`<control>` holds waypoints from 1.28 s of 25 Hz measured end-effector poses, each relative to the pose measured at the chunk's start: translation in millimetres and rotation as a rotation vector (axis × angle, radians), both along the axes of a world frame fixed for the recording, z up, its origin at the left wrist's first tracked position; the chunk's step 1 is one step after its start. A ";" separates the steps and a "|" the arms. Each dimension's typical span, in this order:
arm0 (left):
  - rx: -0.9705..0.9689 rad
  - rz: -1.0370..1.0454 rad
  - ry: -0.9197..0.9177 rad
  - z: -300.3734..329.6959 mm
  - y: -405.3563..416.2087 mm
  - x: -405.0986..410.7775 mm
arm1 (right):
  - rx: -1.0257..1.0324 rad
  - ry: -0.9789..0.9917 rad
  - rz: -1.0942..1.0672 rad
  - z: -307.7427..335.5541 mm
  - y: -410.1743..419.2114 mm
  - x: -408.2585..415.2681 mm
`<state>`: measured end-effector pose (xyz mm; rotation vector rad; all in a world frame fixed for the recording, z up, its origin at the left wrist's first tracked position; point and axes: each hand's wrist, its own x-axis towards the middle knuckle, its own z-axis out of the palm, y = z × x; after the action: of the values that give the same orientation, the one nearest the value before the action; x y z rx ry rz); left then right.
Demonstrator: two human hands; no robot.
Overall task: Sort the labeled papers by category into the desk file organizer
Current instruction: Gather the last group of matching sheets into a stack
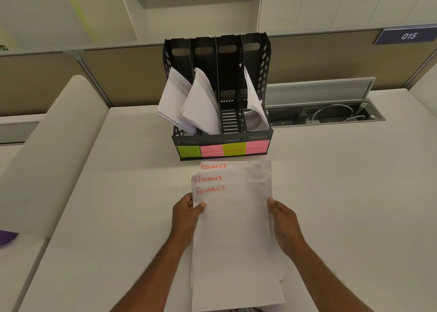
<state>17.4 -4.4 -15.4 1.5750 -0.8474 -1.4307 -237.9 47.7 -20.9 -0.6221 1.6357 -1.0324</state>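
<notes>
Both hands hold a stack of FINANCE papers (233, 217) flat over the desk (106, 217), just in front of the black 4-slot file organizer (222, 143). Left hand (186, 213) pinches the left edge, thumb on top; right hand (283, 222) grips the right edge, fingers curled under. 3 FINANCE headings show, fanned. Slots tagged HR, SPORTS, FINANCE, ADMIN; FINANCE slot (229, 113) has no sheets, the other 3 hold sagging paper. Open cable tray (331, 115) w/ wires sits to the organizer's right, a "015" plate (408, 36) on the partition.

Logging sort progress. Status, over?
Left hand and right hand grip FINANCE papers. Organizer's FINANCE slot empty, path clear.
</notes>
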 end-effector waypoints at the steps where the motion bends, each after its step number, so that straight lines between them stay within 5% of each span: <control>1: 0.007 -0.004 0.041 0.9 0.4 1.1 | 0.006 -0.024 -0.022 1.8 -0.6 -0.2; 4: 0.027 0.009 0.141 0.6 -1.5 2.5 | 0.000 -0.114 -0.077 4.1 -4.0 -1.7; 10: -0.031 -0.028 0.056 6.5 -8.1 -1.2 | -0.076 -0.244 -0.101 7.0 -5.2 -4.5; 27: -0.110 -0.101 0.151 17.6 -13.4 -0.9 | -0.162 -0.308 -0.045 8.2 -14.3 -11.6; 32: 0.004 -0.274 0.070 -5.3 17.5 3.4 | -0.094 0.028 0.271 3.5 7.2 -3.5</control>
<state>20.8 13.1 -20.7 1.4431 -1.0499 -1.6704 -241.4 54.9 -17.4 -0.8980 1.4843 -0.9077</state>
